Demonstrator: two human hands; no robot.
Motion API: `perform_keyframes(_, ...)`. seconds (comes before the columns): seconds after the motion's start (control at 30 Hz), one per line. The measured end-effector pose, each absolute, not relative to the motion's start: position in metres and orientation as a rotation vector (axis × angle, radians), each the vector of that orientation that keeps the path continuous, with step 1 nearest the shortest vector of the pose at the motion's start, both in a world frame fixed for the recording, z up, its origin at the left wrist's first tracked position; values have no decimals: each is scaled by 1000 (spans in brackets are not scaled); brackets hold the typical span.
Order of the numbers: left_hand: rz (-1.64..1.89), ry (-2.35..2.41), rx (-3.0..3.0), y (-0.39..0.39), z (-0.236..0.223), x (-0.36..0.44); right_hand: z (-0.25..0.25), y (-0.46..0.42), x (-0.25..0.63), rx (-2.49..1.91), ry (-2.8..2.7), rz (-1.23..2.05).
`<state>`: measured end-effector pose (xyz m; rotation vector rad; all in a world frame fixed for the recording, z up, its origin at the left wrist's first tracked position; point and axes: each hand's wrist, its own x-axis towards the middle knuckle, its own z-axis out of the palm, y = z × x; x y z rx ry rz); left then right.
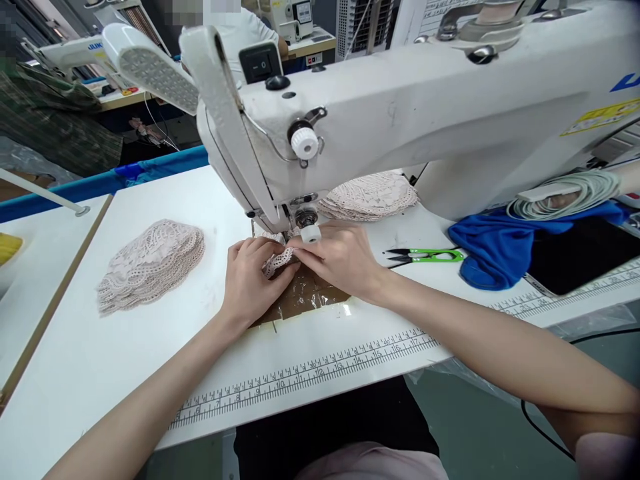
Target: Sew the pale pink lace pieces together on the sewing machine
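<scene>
Both my hands are at the needle of a white sewing machine, working on a small piece of pale pink lace. My left hand grips the lace from the left, thumb pointing toward the other hand. From the right, my right hand pinches the lace edge between thumb and fingers, just in front of the presser foot. Part of the lace is hidden by my fingers and the machine head. Beneath the hands, brown tape covers the machine bed.
A stack of lace pieces lies left, another lace stack behind the needle. To the right are green thread snips, a blue cloth, a coiled tape and a black phone. Co-workers sit beyond the table.
</scene>
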<state>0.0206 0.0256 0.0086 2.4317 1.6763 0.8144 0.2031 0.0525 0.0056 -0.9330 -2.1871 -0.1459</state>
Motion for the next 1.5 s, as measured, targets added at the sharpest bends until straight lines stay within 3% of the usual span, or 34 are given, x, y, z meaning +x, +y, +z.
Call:
perform_keyframes(0.57, 972, 1717, 2626, 22, 11, 15, 6, 52, 205, -944, -2190, -143)
perform_keyframes(0.97, 766, 1493, 2541, 30, 20, 8, 5, 53, 207, -960, -2206, -173)
perform_keyframes(1.5, 751, 1475, 2725, 29, 20, 8, 4, 50, 201, -856, -2133, -235)
